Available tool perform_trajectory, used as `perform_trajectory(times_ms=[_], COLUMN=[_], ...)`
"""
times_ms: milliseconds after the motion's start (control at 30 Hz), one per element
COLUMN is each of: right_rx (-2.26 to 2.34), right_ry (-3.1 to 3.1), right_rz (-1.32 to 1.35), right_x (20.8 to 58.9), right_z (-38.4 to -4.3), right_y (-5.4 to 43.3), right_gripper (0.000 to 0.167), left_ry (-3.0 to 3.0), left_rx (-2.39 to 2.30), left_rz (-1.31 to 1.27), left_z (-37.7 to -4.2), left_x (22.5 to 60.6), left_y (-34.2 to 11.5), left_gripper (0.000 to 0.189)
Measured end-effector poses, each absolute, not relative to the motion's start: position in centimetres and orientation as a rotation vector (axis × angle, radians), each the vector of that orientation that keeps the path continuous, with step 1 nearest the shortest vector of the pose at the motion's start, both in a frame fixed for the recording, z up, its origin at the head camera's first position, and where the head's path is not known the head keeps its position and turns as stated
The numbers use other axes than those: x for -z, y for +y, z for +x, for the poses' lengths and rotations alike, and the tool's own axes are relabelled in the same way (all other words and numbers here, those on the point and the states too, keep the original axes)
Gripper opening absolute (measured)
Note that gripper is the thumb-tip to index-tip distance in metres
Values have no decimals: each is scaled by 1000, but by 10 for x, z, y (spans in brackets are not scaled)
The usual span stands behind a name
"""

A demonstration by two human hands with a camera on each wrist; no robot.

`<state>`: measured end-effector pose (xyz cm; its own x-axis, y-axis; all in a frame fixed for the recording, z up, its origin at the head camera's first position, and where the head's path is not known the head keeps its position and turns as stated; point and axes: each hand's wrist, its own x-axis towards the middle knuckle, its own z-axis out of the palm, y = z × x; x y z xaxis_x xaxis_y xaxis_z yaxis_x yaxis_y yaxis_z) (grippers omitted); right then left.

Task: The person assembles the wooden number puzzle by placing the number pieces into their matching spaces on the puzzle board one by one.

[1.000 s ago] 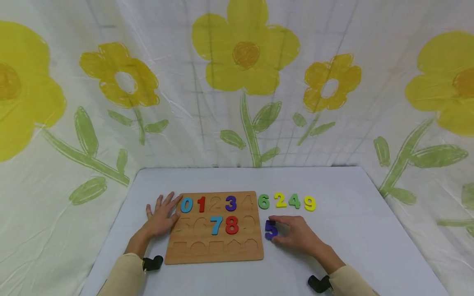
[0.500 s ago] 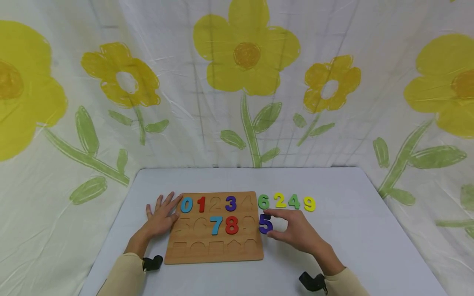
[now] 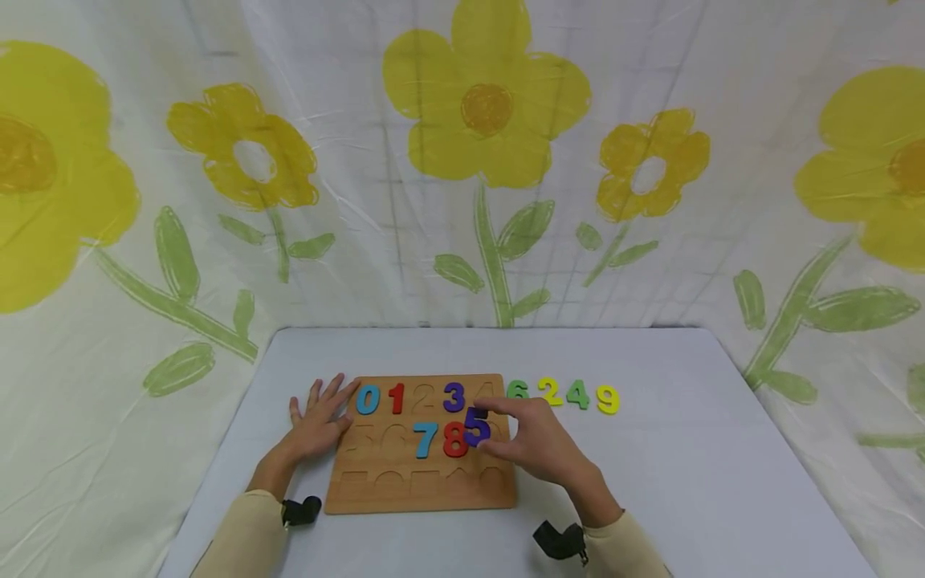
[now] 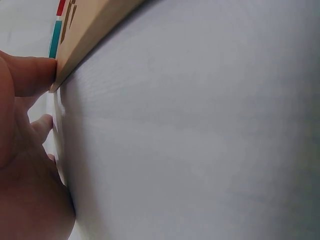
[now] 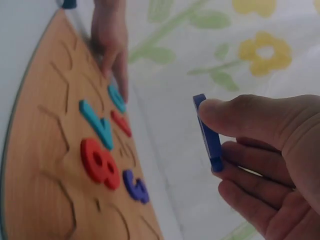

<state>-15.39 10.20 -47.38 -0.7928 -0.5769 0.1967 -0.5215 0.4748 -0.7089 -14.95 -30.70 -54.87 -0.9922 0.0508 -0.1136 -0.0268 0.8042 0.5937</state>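
purple 5 (image 3: 477,424) pinched over 1 board (image 3: 421,499), 5 seated numerals (image 3: 426,441), 4 loose numerals (image 3: 580,396)

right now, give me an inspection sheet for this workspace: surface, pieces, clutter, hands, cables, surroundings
Surface: white table under a wooden number puzzle board.
Job's things: purple 5 held off the board; blue 0, red 1, purple 3, blue 7 and red 8 on the board; green 6, yellow 2, green 4 and yellow 9 in a row to its right.
Clutter: nothing seen.
Hands: left hand touches the board's left edge; right hand pinches purple 5.
Cables: nothing seen.
Surroundings: flower-print curtain behind the table.
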Motion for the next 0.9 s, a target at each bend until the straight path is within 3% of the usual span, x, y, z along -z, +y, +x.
perform_trajectory(times_ms=[900], right_rx=[1022], right_ry=[2505], right_rz=[-1153], right_x=[475], right_z=[-164], right_y=[-25], right_gripper=[57], left_ry=[2825], left_rx=[-898], left_rz=[5], left_z=[-152], left_x=[546], left_y=[-308], left_gripper=[64])
